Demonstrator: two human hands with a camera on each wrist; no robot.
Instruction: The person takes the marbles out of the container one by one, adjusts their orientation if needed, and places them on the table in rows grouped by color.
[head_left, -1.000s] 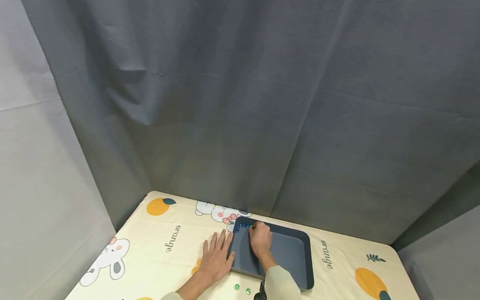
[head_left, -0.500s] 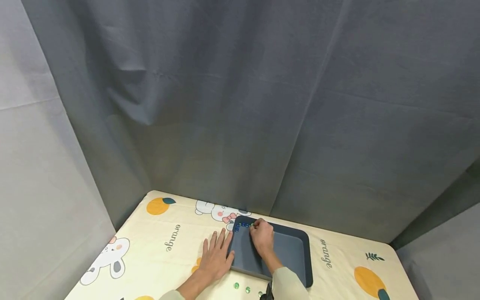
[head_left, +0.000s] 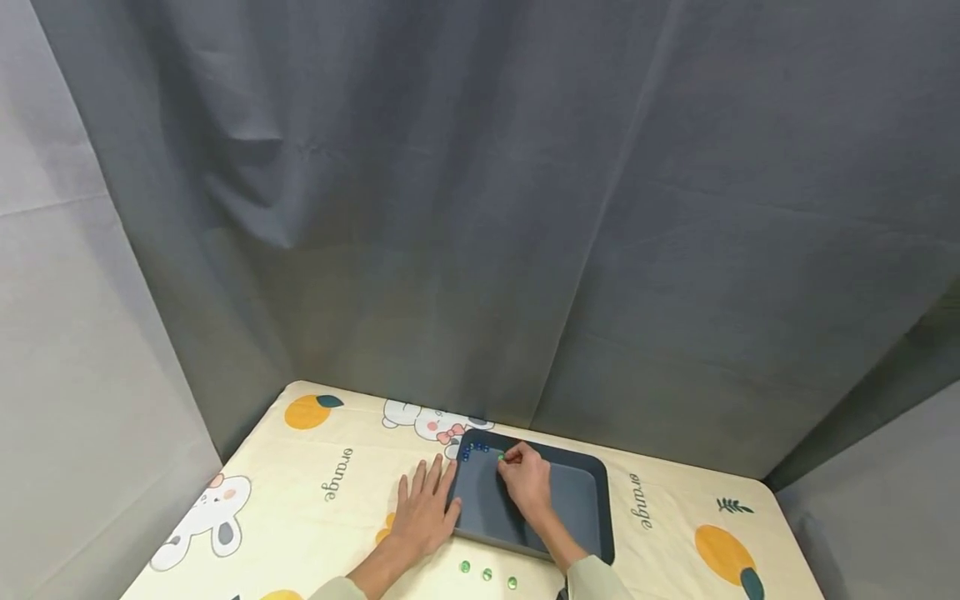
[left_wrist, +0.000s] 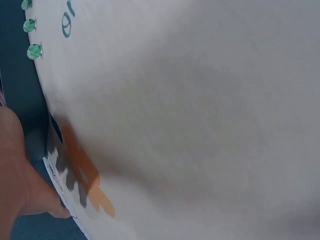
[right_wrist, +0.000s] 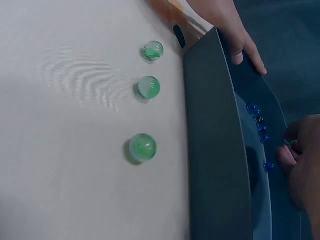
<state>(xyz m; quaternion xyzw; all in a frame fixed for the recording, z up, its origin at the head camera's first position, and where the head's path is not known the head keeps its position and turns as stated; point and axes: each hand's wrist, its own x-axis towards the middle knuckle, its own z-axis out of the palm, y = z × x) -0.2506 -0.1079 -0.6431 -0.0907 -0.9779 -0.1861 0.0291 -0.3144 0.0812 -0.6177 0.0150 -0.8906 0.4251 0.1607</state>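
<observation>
A shallow dark grey baking tray [head_left: 555, 550] lies on the table. My right hand [head_left: 527, 483] is over its far left part, thumb and fingertips pinching a green marble [right_wrist: 290, 143]. Several blue marbles [right_wrist: 254, 110] sit inside along the tray's far left corner, with a small greenish one [right_wrist: 260, 120] among them. Fingers spread, my left hand [head_left: 423, 517] rests at the tray's left side, its thumb by the rim. Three clear green marbles, the nearest in the right wrist view being this marble [right_wrist: 143, 148], stand in a row on the cloth before the tray.
A cream tablecloth [head_left: 300, 475] printed with oranges, rabbits and lettering covers the table. Grey curtains [head_left: 420, 250] hang right behind its far edge, and pale panels [head_left: 90, 333] stand at the sides.
My right hand has drawn slightly back and right from the blue marbles, with the green marble showing at its fingertips. The third green marble has come out from behind my right wrist. My left hand stays put.
</observation>
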